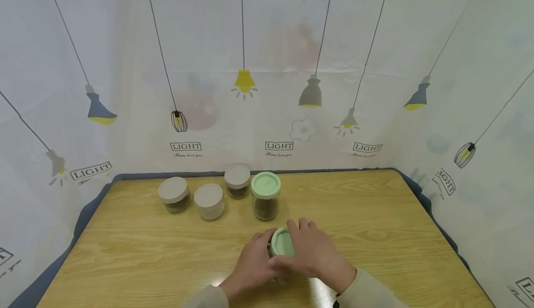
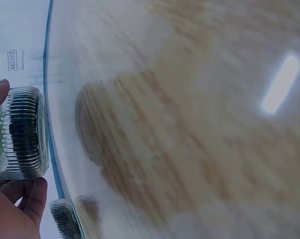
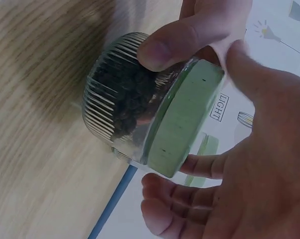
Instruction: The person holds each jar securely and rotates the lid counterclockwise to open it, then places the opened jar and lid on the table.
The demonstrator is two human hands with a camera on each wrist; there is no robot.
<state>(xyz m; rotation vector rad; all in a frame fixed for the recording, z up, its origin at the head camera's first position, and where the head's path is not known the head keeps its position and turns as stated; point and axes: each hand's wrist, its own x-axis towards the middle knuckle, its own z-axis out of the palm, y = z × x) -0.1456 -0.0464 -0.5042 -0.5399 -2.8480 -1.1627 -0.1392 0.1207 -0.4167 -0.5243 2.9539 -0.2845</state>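
A ribbed clear glass jar (image 3: 107,94) with dark contents and a green lid (image 3: 185,119) is between both hands near the front of the table. My left hand (image 1: 255,259) holds the jar's glass side, its thumb lying along the wall in the right wrist view. Across the lid, my right hand (image 1: 314,250) grips the rim, with the thumb on the near side and fingers bent around the far side. The left wrist view catches the jar (image 2: 25,132) at its left edge, thumb above and fingers below. What the dark pieces inside are is too unclear to name.
Behind the hands stands a taller green-lidded jar (image 1: 266,201) with dark contents. Left of it are three short jars with pale lids: a front one (image 1: 210,201), a back one (image 1: 237,181) and a leftmost one (image 1: 174,194). A printed curtain (image 1: 267,122) borders the wooden table (image 1: 146,261).
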